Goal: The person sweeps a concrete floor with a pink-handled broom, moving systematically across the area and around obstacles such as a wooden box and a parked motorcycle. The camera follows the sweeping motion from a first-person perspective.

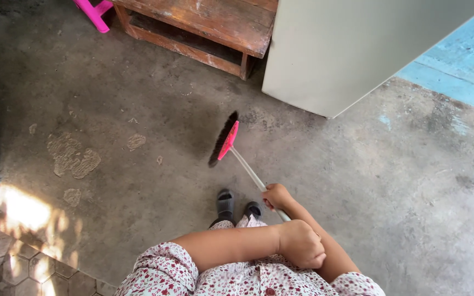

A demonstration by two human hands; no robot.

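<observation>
Holding a broom (231, 149) with both hands, right hand (276, 195) lower on the white stick, left hand (302, 244) higher up, fingers of both wrapped tight around it. Resting black bristles on the grey floor (138, 109), just short of the wooden bench (204, 27) and pale cabinet (336, 55). Slanting from hands up and left toward the bench. Hard to tell how much floor is swept; stains and patches left.

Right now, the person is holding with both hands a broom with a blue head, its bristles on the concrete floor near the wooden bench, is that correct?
Not quite: the head view shows the broom has a pink head, not blue. The rest holds: the right hand and left hand both grip its white handle, and the dark bristles rest on the concrete floor near the wooden bench.
</observation>
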